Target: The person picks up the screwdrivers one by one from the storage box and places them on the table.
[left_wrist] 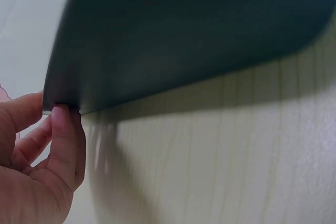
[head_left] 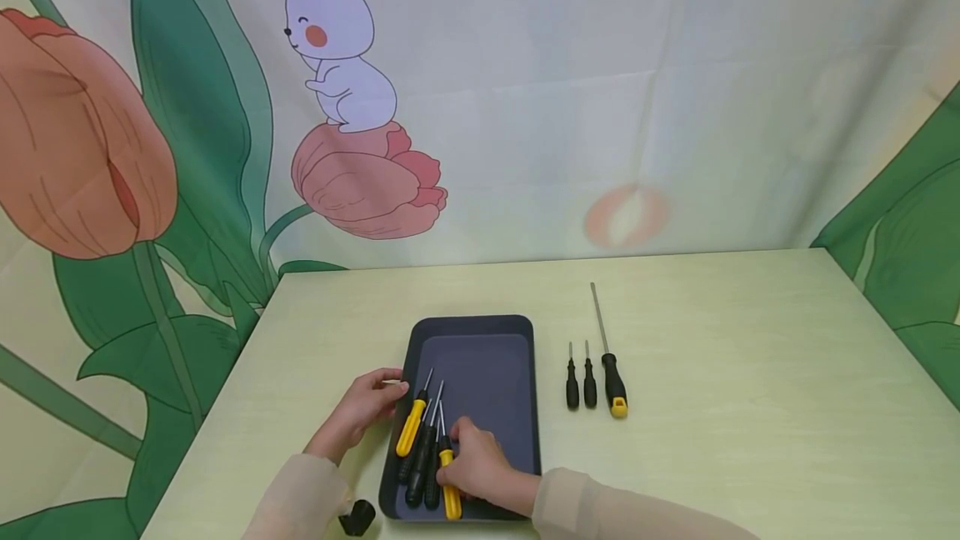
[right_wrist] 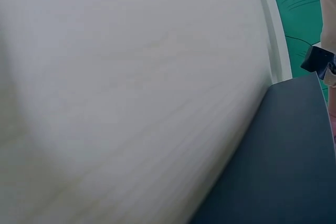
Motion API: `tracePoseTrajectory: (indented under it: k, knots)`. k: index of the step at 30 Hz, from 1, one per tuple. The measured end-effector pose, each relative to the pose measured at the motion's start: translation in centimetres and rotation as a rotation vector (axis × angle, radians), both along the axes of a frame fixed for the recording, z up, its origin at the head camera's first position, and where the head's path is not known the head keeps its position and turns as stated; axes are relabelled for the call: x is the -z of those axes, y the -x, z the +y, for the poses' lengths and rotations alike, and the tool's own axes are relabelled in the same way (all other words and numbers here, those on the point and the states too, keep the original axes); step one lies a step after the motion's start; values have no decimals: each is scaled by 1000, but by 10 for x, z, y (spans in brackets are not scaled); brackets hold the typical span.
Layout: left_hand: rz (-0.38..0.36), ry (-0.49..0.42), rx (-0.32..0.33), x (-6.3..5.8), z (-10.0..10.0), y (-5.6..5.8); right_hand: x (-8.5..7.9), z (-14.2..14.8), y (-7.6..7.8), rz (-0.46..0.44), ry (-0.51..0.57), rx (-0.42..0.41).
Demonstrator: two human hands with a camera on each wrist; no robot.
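Note:
A dark grey-blue tray (head_left: 491, 357) lies on the table, its long side running away from me. My left hand (head_left: 367, 407) holds the tray's left rim; in the left wrist view, the thumb and fingers (left_wrist: 63, 140) pinch the tray wall (left_wrist: 157, 30). Inside the tray, my right hand (head_left: 480, 463) grips a yellow-handled screwdriver (head_left: 452, 500) at the near end. To its left lie several black-handled screwdrivers (head_left: 418, 473) and another yellow-handled screwdriver (head_left: 411, 427), shafts pointing away. The right wrist view shows the tray's outer side (right_wrist: 278, 150) but not the right hand.
Right of the tray, two small black screwdrivers (head_left: 572, 386) and a long screwdriver with a black and yellow handle (head_left: 613, 382) lie side by side on the pale table (head_left: 735, 373). Behind the table hangs a printed curtain (head_left: 525, 107). A small black device (head_left: 357, 517) sits by the left sleeve.

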State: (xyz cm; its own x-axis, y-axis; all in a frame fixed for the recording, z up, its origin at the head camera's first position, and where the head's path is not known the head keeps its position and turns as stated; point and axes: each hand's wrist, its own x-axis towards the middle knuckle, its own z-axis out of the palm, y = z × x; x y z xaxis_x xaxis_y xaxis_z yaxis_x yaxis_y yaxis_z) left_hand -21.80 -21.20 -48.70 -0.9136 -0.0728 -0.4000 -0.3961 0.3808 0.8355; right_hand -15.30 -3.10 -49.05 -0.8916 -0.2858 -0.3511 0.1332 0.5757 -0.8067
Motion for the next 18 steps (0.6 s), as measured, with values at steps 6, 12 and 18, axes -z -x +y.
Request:
tracePoseTrajectory:
  k: [6, 12, 18]
  knots:
    - [-2, 3, 0, 1, -1, 0, -1, 1, -2, -6, 21, 33]
    - [-8, 11, 1, 1, -1, 0, -2, 3, -2, -53, 79, 59]
    - [-8, 12, 0, 0, -1, 0, -6, 6, -3, -109, 149, 84]
